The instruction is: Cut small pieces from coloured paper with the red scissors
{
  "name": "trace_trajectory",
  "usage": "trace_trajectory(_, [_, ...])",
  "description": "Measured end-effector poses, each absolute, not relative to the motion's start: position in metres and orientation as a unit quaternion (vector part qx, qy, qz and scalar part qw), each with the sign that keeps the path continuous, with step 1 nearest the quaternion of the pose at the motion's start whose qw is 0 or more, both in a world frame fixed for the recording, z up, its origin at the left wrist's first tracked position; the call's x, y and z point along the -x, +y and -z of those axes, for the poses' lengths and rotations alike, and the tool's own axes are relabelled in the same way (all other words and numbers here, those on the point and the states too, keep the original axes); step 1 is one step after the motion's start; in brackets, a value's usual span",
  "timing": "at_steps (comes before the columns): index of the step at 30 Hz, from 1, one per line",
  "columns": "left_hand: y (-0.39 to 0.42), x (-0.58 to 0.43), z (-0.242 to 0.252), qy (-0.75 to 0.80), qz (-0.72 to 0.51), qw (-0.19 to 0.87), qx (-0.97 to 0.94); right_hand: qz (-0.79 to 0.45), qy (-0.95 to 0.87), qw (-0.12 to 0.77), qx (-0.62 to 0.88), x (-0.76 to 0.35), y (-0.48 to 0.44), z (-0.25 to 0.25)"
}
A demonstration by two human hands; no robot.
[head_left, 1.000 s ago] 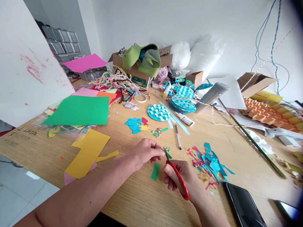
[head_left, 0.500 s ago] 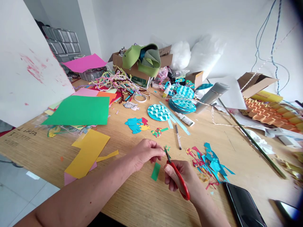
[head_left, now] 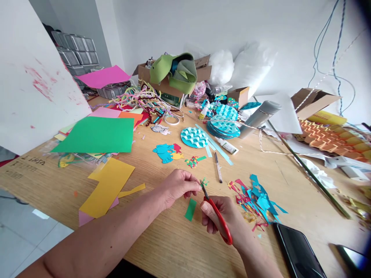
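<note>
My right hand holds red-handled scissors, whose narrow blades point up and to the left. My left hand is pinched right by the blade tips; whatever sits between its fingertips is too small to make out. Small green paper snippets show just past the blades. Below the left fingers lies a green paper rectangle. Further back are cut-out paper shapes: a blue one, a red one and a yellow one. Beside them is a heap of tiny multicoloured paper bits.
Blue and red paper scraps lie right of my hands, near a black phone. A pen and a glue tube lie ahead. Green and yellow paper sit left. A long stick crosses the right side.
Almost nothing differs. My left fingertips and the scissor tips have shifted very slightly to the left; the things on the table stay where they were.
</note>
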State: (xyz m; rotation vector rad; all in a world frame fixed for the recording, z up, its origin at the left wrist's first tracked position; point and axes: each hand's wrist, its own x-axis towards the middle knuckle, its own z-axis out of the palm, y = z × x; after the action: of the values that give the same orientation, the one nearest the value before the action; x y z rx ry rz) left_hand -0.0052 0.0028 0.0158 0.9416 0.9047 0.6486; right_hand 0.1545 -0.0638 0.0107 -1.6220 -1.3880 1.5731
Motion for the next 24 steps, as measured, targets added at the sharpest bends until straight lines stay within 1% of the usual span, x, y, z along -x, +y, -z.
trace_trajectory(14, [0.0044, 0.0059, -0.0158, 0.424, -0.296, 0.743, -0.425, -0.570, -0.500, 0.244, 0.605, -0.1533, -0.0639, -0.0143])
trace_trajectory(20, [0.0040, 0.0053, -0.0181, 0.424, -0.334, 0.715, -0.444, -0.571, -0.494, 0.251, 0.605, -0.1531, -0.0644, -0.0130])
trace_trajectory(24, [0.0042, 0.0049, -0.0173, 0.406, -0.328, 0.735, -0.432, -0.572, -0.493, 0.257, 0.603, -0.1529, -0.0645, -0.0138])
